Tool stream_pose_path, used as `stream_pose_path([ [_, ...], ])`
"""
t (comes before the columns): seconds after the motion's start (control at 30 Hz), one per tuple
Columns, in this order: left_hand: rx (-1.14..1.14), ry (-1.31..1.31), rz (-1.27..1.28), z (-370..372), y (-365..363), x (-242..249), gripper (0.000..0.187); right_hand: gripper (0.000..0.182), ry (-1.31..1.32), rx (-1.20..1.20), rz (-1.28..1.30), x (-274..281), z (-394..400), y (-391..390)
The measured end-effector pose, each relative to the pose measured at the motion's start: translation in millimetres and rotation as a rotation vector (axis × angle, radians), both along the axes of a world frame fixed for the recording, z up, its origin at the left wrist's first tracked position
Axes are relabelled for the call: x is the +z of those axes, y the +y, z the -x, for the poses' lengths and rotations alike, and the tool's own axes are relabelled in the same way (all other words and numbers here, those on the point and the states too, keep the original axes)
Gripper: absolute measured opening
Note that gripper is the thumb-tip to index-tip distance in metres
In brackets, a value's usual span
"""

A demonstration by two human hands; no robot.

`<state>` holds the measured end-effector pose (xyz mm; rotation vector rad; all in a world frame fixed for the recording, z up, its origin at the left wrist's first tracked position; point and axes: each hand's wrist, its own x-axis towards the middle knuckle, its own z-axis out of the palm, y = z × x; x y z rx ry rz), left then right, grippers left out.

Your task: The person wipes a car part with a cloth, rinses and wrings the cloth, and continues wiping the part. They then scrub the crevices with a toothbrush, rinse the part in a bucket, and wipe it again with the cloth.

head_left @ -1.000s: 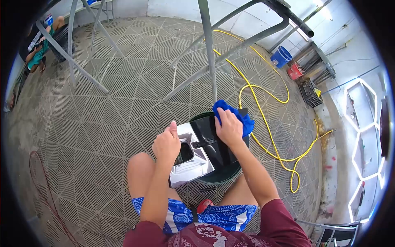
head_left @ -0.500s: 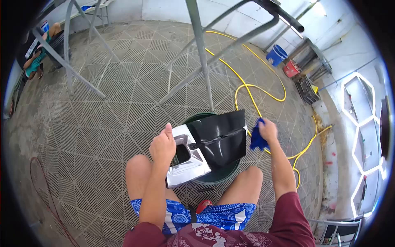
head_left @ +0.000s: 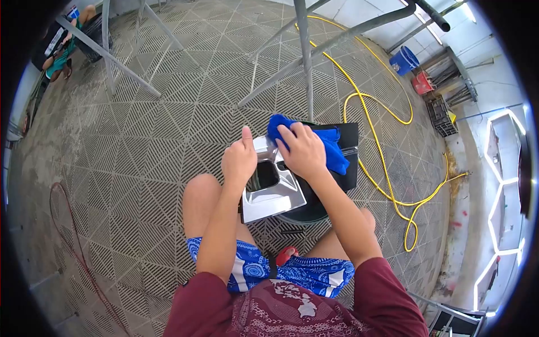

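A shiny silver panel (head_left: 275, 205) with a rectangular opening lies across the top of a dark green round tub (head_left: 306, 218) between my knees. Extending right from it is a glossy black section (head_left: 349, 136), partly covered by a blue cloth (head_left: 335, 156). My left hand (head_left: 240, 162) is closed on the panel's left edge, thumb pointing up. With curled fingers, my right hand (head_left: 303, 151) presses the cloth against the panel's far side, near where silver meets black. Most of the tub is hidden underneath.
Grey metal stand legs (head_left: 306, 62) rise just beyond the tub. A yellow hose (head_left: 370, 129) loops over the patterned floor at right. Blue (head_left: 404, 60) and red (head_left: 422, 83) buckets and a black crate (head_left: 442, 117) stand far right. Another person (head_left: 56, 53) is at far left.
My right hand has brought the blue cloth from the right of the panel leftward onto it. My left hand keeps its hold on the edge. The view has shifted slightly.
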<state>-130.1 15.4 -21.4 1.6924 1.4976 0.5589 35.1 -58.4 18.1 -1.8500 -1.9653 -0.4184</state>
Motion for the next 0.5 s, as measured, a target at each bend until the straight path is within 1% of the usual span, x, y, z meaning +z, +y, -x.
stream_pose_path([
  [0.03,0.002,0.013,-0.017,-2,1,-1,0.083,0.029,0.041,-0.037,0.017,1,1,-11],
  [0.07,0.006,0.023,-0.026,-3,0,-2,0.083,0.029,0.012,-0.059,0.070,-1,-1,-27],
  [0.13,-0.010,0.005,0.026,-2,1,0,0.084,0.029,0.031,0.016,0.108,1,-5,-67],
  [0.23,0.041,-0.023,0.089,-1,1,3,0.085,0.028,0.112,0.091,0.259,9,-6,-116],
  [0.27,0.049,-0.023,0.092,-2,2,4,0.085,0.028,0.111,0.099,0.262,9,-5,-112],
  [0.33,0.077,-0.094,0.122,-3,0,1,0.086,0.026,0.127,0.008,0.290,7,7,-105],
  [0.37,0.076,-0.094,0.128,-3,-1,3,0.084,0.023,0.162,0.003,0.288,4,20,-99],
  [0.4,0.071,-0.091,0.133,-2,-4,1,0.084,0.024,0.200,0.066,0.268,-7,34,-96],
  [0.47,0.160,-0.157,0.141,-2,-1,-6,0.082,0.026,0.266,0.101,0.213,-10,76,-95],
  [0.5,0.218,-0.190,0.150,-6,1,-18,0.080,0.027,0.288,0.115,0.215,-11,94,-92],
])
